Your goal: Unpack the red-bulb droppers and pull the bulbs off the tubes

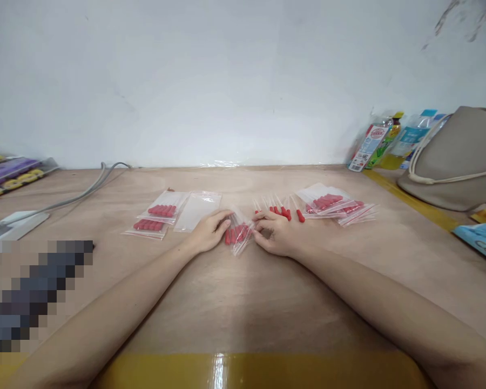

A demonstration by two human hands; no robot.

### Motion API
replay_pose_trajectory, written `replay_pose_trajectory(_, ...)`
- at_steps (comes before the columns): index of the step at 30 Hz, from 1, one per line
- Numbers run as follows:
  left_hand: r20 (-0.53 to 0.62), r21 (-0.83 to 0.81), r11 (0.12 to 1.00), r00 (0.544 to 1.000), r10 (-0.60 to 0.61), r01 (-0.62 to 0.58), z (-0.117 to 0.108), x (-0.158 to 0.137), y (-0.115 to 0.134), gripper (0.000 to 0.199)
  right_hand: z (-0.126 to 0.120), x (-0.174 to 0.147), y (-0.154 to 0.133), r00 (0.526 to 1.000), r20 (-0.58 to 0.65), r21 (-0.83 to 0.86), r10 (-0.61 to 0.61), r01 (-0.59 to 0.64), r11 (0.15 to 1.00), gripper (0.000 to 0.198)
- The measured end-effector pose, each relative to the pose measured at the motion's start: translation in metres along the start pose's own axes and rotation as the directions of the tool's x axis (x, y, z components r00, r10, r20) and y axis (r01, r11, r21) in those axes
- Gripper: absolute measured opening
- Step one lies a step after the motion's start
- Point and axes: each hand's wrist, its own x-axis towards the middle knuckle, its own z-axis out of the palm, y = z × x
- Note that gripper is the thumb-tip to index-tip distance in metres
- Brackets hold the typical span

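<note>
Between my hands, low over the table, is a small clear zip bag (238, 247) with several red-bulbed droppers (235, 233) in or against it; their clear tubes point away from me. My left hand (209, 231) grips the bag's left side, thumb and fingers closed on it. From the other side, my right hand (276, 233) pinches the bag's right edge between thumb and fingers. Just beyond my right hand lie loose droppers (283, 212), red bulbs toward me. A flat zip bag (198, 210) with no droppers visible in it rests beyond my left hand.
Filled dropper bags (150, 225) lie at left, and more overlap in a pile (328, 202) at right. A grey cable (76, 197) crosses the left side. Bottles and a carton (368, 148) stand by the wall, beside a beige bag (461, 156). A blue packet (480, 240) sits at far right.
</note>
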Motion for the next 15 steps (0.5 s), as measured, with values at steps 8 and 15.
replay_pose_trajectory(8,-0.019,0.174,0.979,0.994,0.108,-0.103,-0.004,-0.004,0.009,0.034,0.0,-0.004,-0.008,0.964,-0.146,-0.371,0.221,-0.261,0.891,0.015)
replay_pose_trajectory(15,0.006,0.091,0.976,0.98,0.197,-0.197,-0.003,-0.005,0.008,0.033,-0.018,-0.017,-0.01,0.945,0.026,-0.344,0.326,-0.298,0.891,0.051)
